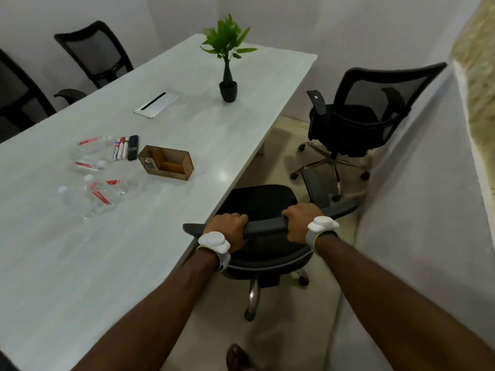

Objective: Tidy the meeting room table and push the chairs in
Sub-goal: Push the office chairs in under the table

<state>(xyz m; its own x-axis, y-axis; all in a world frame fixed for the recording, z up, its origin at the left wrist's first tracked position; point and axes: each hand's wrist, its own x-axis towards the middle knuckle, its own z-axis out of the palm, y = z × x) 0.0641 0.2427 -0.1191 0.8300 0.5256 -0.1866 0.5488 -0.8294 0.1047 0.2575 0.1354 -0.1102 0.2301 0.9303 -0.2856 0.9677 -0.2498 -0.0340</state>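
Observation:
A black mesh office chair (pixel 259 202) stands at the right long edge of the pale grey table (pixel 166 236), its seat partly under the tabletop. My left hand (pixel 227 228) and my right hand (pixel 300 223) both grip the top bar of its backrest, about a forearm apart. On the table lie several clear plastic bottles (pixel 93 194) with red labels, some markers (pixel 121 148), a black eraser (pixel 133 147) and an open cardboard box (pixel 166 162).
A second black chair (pixel 356 121) stands away from the table near the right wall. Two more chairs (pixel 96 54) sit on the far left side. A small potted plant (pixel 228 62) and a metal cable hatch (pixel 158 104) are on the table.

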